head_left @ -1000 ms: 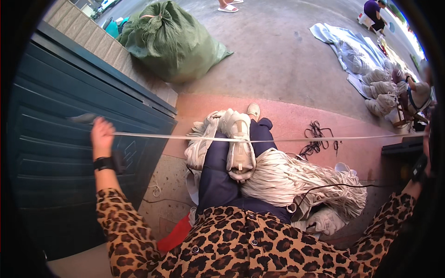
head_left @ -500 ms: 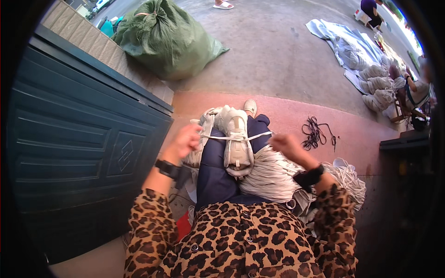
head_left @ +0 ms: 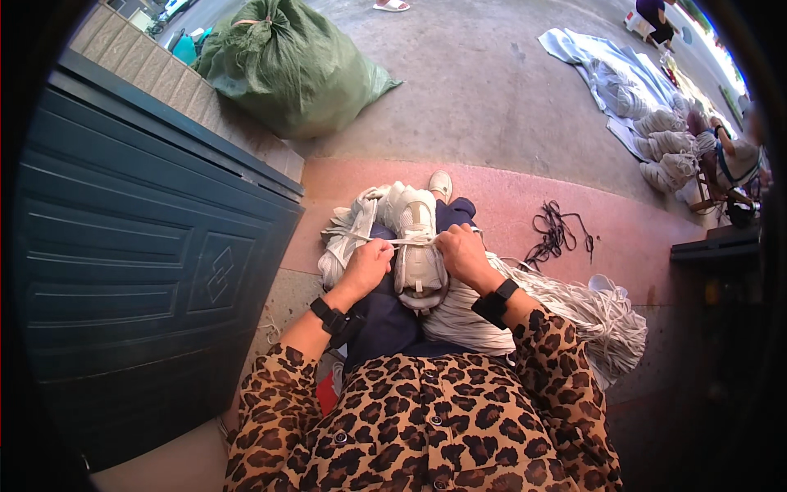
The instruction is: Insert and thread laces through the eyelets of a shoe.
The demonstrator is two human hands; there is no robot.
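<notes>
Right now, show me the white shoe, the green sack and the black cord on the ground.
white shoe (head_left: 418,254), head view, on its laced upper.
green sack (head_left: 287,70), head view, mid bulge.
black cord (head_left: 557,234), head view, centre of tangle.

The sleeves and shirt (head_left: 426,426) carry a leopard pattern, tan with black and brown spots. Black bands circle both wrists. The shoe (head_left: 416,246) on the lap is white, with a white lace (head_left: 410,241) across it. The trousers (head_left: 385,320) are dark navy. The bundle of cords (head_left: 574,307) at the right knee is white. The door (head_left: 139,262) is dark teal with an embossed diamond figure. The sack (head_left: 287,70) is green. The ground is grey, with a pinkish-red strip (head_left: 623,234) bearing a black tangled cord (head_left: 557,234).
</notes>
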